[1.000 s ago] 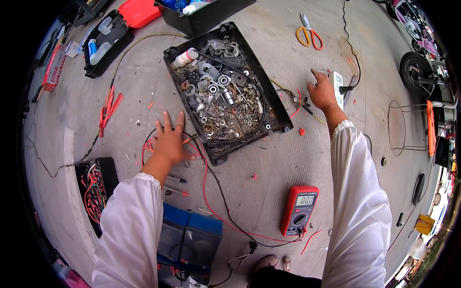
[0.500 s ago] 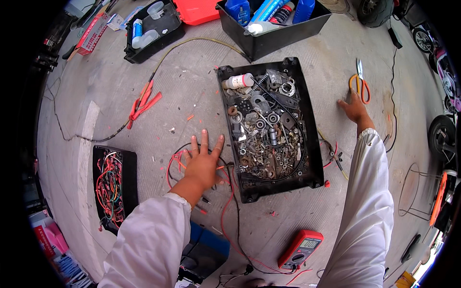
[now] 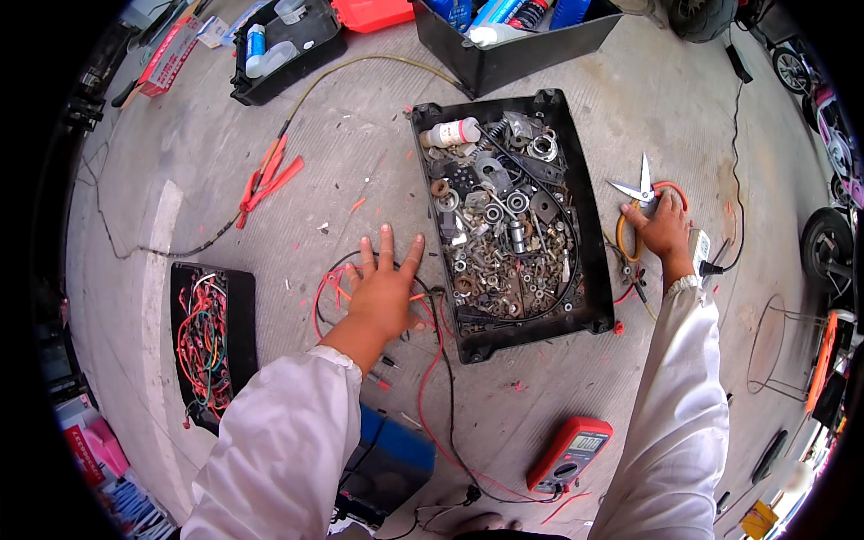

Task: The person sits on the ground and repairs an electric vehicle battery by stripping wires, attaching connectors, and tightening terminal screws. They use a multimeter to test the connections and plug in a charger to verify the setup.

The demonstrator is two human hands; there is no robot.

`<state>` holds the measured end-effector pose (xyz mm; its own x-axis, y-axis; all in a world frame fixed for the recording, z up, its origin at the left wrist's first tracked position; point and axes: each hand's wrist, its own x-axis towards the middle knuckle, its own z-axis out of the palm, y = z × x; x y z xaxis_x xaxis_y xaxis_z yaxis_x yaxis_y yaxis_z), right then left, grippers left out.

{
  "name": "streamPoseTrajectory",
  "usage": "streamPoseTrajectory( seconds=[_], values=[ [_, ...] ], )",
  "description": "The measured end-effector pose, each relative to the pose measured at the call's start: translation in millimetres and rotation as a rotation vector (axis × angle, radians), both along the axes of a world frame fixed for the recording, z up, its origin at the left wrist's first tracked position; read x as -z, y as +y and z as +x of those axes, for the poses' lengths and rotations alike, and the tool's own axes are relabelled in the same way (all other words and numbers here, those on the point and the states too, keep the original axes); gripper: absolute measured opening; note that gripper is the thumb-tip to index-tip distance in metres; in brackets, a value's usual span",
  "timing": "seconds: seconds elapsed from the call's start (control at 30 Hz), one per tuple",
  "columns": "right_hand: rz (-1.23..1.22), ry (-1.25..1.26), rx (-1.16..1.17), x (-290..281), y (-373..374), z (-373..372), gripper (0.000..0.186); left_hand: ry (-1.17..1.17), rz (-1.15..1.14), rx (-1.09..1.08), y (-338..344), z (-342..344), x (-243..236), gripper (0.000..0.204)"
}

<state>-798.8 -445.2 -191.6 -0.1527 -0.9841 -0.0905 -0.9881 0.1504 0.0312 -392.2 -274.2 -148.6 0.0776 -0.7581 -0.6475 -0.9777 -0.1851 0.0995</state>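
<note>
My right hand (image 3: pixel 666 231) is at the handles of the scissors (image 3: pixel 644 191), which have one yellow-orange and one red-orange loop. Its fingers curl over the loops and the blades are spread apart, just off the floor or on it; I cannot tell which. On the left, my left hand (image 3: pixel 382 297) is spread flat, palm down, above red and black wires (image 3: pixel 320 301) on the floor. Between both hands stands a black tray (image 3: pixel 589 225) full of nuts, bolts, bearings and other metal parts. A small white bottle (image 3: pixel 453 133) lies in its far left corner.
A red multimeter (image 3: pixel 569 454) lies near me, with leads running left. Beside my left forearm stand a black box of coloured wires (image 3: pixel 241 337) and a blue-and-black case (image 3: pixel 396 459). Red clamps (image 3: pixel 270 184) lie farther off. At the back is a black bin (image 3: pixel 513 67) of bottles.
My right hand has taken hold of the scissors and drawn them left and nearer; their blades have opened wider. A white plug-like block now shows beside the right wrist. My left hand stays spread.
</note>
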Motion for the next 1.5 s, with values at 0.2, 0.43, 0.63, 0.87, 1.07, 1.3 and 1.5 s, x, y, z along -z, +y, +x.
streamPoseTrajectory(
  seconds=[0.2,0.43,0.63,0.87,1.07,1.3,1.5],
  values=[
    [0.135,-0.151,-0.061,0.6,24.1,-6.8,0.069,0.020,-0.003,-0.011,3.8,3.2,-3.1,0.134],
    [-0.046,-0.200,0.131,22.9,72.1,-7.5,0.036,0.071,-0.086,-0.011,9.3,3.3,7.1,0.133],
    [-0.300,-0.272,0.360,-17.9,112.0,-18.4,0.037,0.117,-0.146,0.046,15.5,13.9,13.0,0.113],
    [-0.932,-0.590,0.363,-96.6,169.2,-3.7,0.034,0.261,-0.696,0.253,43.0,78.4,46.6,0.026],
    [-0.481,-1.205,0.262,-185.4,300.4,90.3,0.045,0.395,-0.452,-0.048,91.2,54.6,-94.5,0.033],
    [0.233,-0.814,-0.062,-283.6,550.1,126.6,0.055,1.331,-0.180,0.027,234.9,-13.4,-205.1,0.023],
    [0.248,-0.985,0.049,-319.3,730.5,114.7,0.060,1.072,-0.372,0.521,410.6,-97.8,-251.0,0.015]
  ],
)
